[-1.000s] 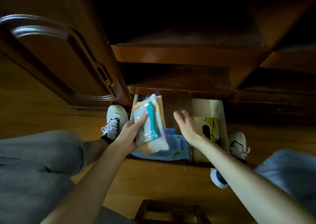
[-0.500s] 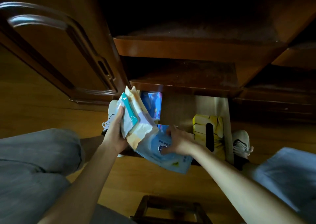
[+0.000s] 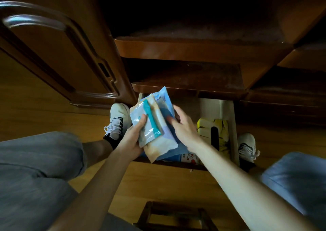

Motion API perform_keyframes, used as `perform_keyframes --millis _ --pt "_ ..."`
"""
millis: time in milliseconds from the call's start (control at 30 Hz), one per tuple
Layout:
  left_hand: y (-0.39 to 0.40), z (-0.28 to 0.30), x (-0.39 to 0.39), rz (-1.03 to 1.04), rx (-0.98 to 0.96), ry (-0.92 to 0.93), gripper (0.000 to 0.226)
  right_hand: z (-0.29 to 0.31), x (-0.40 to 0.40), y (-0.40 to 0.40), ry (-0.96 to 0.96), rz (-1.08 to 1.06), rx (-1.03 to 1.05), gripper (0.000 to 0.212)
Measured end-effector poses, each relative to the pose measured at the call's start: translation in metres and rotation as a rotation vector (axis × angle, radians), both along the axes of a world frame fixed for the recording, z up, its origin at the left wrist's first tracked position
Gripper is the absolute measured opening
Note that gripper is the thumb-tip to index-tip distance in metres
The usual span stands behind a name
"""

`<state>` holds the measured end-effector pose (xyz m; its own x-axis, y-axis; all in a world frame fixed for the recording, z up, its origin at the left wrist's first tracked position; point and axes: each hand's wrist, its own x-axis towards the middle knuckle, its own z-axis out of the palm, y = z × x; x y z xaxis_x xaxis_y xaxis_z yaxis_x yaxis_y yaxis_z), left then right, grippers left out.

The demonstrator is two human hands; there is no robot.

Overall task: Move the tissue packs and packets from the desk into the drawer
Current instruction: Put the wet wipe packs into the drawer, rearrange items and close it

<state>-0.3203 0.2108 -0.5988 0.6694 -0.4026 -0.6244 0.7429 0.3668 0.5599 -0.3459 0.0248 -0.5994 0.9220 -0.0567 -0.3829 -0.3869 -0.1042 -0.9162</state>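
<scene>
Currently your left hand (image 3: 131,140) grips a fanned stack of packets (image 3: 155,125) above the near left part of the open drawer (image 3: 232,125). Your thumb lies across the front packet, a clear one with a teal stripe (image 3: 151,123). Behind it in the stack sit a cream packet (image 3: 164,142) and a blue packet (image 3: 165,98), the blue one reaching highest toward the desk edge. Your right hand (image 3: 183,126) touches the stack's right side with fingers loosely curled on the blue packet; a full grasp cannot be confirmed. Inside the drawer, a yellow pack (image 3: 210,126) lies at the right wall, and a printed pack (image 3: 189,157) lies at the near edge, partly under the stack. Your shoes (image 3: 117,119) stand on the floor on either side of the drawer.
</scene>
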Motion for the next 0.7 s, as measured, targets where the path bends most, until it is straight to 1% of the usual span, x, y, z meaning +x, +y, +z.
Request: perform_keyframes --millis 100,167,200,267,300,367,400,467,500,533,567,600,633,667,700 --pt "0.011 0.0 0.003 0.004 0.04 -0.028 0.05 -0.001 0.006 0.016 0.051 -0.007 0.127 0.045" --pt "0.017 0.002 0.003 0.004 0.084 -0.055 0.045 -0.003 0.01 0.026 0.1 0.007 0.198 0.036" --pt "0.02 0.002 0.002 0.016 0.105 -0.056 0.047 -0.003 0.012 0.031 0.113 0.035 0.195 0.03" --pt "0.027 0.001 0.0 0.052 0.122 -0.044 0.058 -0.005 0.018 0.041 0.132 0.088 0.172 0.022" --pt "0.031 0.001 -0.001 0.07 0.11 -0.03 0.063 -0.008 0.022 0.045 0.137 0.099 0.163 0.023" --pt "0.042 0.0 -0.001 0.098 0.042 -0.015 0.064 -0.017 0.03 0.049 0.147 0.065 0.113 0.035" --pt "0.049 0.0 0.0 0.122 0.021 -0.007 0.064 -0.026 0.035 0.048 0.13 0.028 0.049 0.039" --pt "0.061 0.0 0.002 0.188 0.061 0.013 0.066 -0.044 0.048 0.034 0.093 -0.054 -0.197 0.045" --pt "0.066 -0.001 0.004 0.214 0.097 0.018 0.067 -0.054 0.056 0.025 0.121 -0.078 -0.334 0.053" --pt "0.07 -0.002 0.006 0.235 0.123 0.026 0.068 -0.063 0.064 0.017 0.192 -0.074 -0.417 0.064" --pt "0.071 -0.002 0.007 0.252 0.137 0.035 0.071 -0.071 0.072 0.013 0.284 -0.048 -0.439 0.075" --pt "0.071 -0.003 0.008 0.26 0.143 0.039 0.073 -0.079 0.079 0.013 0.369 -0.022 -0.407 0.081" --pt "0.071 -0.004 0.009 0.265 0.146 0.039 0.073 -0.087 0.085 0.016 0.423 -0.015 -0.352 0.078" --pt "0.07 -0.005 0.01 0.268 0.145 0.033 0.072 -0.093 0.09 0.018 0.437 -0.008 -0.306 0.062" --pt "0.069 -0.006 0.011 0.271 0.142 0.024 0.071 -0.098 0.094 0.02 0.414 0.002 -0.281 0.038"
